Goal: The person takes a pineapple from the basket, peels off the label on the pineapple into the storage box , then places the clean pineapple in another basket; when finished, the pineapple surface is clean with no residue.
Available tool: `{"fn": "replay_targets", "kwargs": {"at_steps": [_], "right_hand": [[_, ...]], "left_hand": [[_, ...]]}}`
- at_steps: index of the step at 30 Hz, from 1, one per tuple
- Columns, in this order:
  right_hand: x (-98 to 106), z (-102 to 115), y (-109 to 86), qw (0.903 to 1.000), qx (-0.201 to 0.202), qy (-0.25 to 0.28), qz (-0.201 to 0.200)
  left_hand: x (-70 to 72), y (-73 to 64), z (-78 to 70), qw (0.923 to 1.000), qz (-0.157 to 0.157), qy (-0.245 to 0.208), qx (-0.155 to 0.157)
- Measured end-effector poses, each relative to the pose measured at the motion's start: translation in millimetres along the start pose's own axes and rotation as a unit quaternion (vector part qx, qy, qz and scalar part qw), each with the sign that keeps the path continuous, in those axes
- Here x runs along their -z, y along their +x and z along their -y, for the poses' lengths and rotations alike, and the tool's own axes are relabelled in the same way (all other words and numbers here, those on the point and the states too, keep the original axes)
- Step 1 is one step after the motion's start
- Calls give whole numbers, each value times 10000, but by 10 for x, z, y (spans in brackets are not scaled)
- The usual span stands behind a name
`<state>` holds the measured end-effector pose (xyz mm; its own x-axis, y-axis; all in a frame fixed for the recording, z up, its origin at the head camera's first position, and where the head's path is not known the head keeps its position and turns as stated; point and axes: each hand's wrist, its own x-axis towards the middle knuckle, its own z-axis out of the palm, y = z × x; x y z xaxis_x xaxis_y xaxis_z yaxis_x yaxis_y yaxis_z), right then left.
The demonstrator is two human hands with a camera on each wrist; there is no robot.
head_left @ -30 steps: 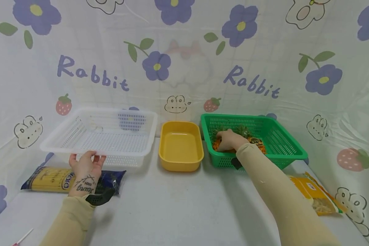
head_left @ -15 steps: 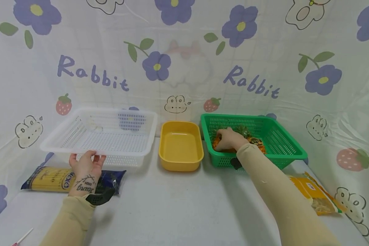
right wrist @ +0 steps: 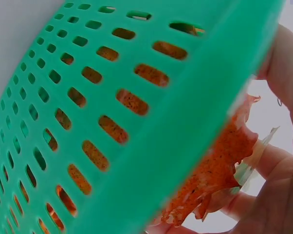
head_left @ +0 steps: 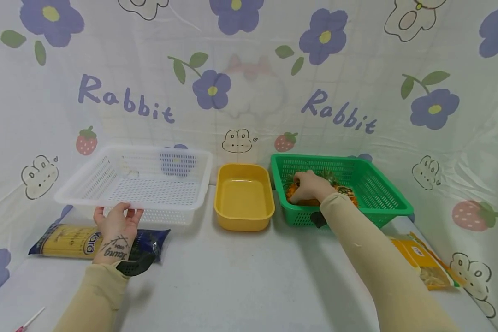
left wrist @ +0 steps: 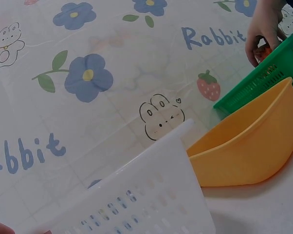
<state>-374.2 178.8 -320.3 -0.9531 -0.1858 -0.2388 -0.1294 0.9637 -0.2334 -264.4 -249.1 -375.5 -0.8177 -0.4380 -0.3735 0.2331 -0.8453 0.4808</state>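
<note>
In the head view my left hand grips the front rim of a white perforated basket, fingertips at the rim. A green perforated basket stands on the right, with my right hand reaching into its left part. There the fingers curl round an orange, dark-speckled pineapple with a jagged surface, seen in the right wrist view just past the basket rim. More orange fruit with a dark patch lies beside the hand, and green spiky leaves show behind it.
A yellow tub stands between the baskets. Behind the left forearm lies a blue and yellow bag of spaghetti. An orange pouch lies right of the right forearm. A thin white stick with a pink end is at front left.
My right hand has risen very slightly inside the green basket, and a little more orange shows beneath it. My left hand stays at the white basket's rim.
</note>
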Motion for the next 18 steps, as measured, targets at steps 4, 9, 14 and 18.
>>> {"fn": "replay_targets", "kwargs": {"at_steps": [4, 9, 14, 18], "right_hand": [[49, 3, -49, 9999, 7, 110, -78], [121, -18, -86, 9996, 37, 203, -180], [206, -20, -108, 9993, 23, 250, -280], [305, 20, -153, 9994, 70, 234, -263]], "left_hand": [[3, 9, 6, 10000, 28, -20, -36], [12, 25, 11, 10000, 31, -20, -57], [15, 20, 7, 10000, 37, -78, -23], [1, 27, 22, 9999, -47, -29, -87]]}}
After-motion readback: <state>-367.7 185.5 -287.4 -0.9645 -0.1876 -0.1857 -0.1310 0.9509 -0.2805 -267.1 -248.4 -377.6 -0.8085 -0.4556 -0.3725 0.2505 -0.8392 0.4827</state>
